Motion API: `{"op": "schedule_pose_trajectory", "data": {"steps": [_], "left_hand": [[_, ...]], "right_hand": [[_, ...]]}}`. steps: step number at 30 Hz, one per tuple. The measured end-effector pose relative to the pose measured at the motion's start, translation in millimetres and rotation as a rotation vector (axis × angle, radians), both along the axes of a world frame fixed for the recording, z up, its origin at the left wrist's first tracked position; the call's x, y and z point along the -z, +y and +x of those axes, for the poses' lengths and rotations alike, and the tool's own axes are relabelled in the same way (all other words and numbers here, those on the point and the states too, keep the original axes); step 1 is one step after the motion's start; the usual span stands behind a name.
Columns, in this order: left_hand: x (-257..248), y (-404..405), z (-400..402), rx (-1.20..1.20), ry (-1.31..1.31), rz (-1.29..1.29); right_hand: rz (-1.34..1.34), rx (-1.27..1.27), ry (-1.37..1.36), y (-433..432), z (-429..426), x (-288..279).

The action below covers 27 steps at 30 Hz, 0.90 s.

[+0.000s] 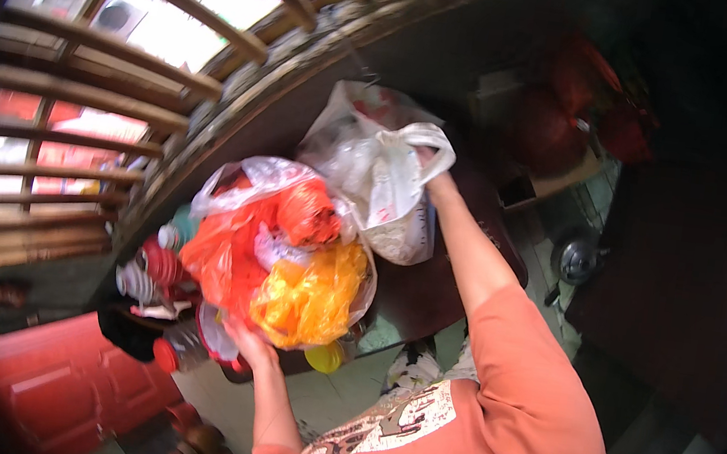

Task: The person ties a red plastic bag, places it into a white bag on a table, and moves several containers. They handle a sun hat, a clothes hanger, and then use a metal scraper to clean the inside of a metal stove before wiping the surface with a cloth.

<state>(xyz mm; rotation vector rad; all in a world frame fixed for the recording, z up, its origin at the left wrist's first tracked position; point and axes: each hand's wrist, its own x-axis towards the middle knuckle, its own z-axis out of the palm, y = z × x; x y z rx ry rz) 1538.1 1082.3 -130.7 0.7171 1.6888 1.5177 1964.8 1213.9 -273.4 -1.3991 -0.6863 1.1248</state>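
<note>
My right hand (433, 171) reaches through the handle loop of a white plastic bag (388, 182) that stands on a dark table (405, 300); its fingers are mostly hidden by the bag. Left of it sits a clear plastic bag (261, 170) stuffed with crumpled red plastic bags (232, 245) and a yellow plastic bag (314, 296). Against the lower left side of this bundle lies my left hand (250, 344), its fingers partly hidden beneath the red plastic.
Bottles and jars crowd the table's left end, among them a red-capped jar (181, 351) and a yellow lid (324, 357). Wooden window bars (120, 47) run along the upper left. A red door (71, 388) is at lower left. A metal pot-like object (574, 258) is at right.
</note>
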Motion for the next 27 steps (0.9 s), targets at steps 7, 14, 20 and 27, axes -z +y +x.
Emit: {"op": "schedule_pose_trajectory", "data": {"steps": [7, 14, 20, 27], "left_hand": [[-19, -15, 9, -0.085, -0.051, -0.068], [51, -2, 17, 0.122, 0.253, -0.029], [26, -33, 13, -0.017, 0.361, 0.052], [33, -137, -35, -0.068, 0.500, -0.269]], "right_hand": [[0.168, 0.445, 0.072, -97, -50, -124], [0.290, -0.795, -1.070, -12, -131, -17], [-0.014, -0.753, -0.641, 32, -111, -66], [0.028, -0.594, -0.710, -5, -81, -115]]}}
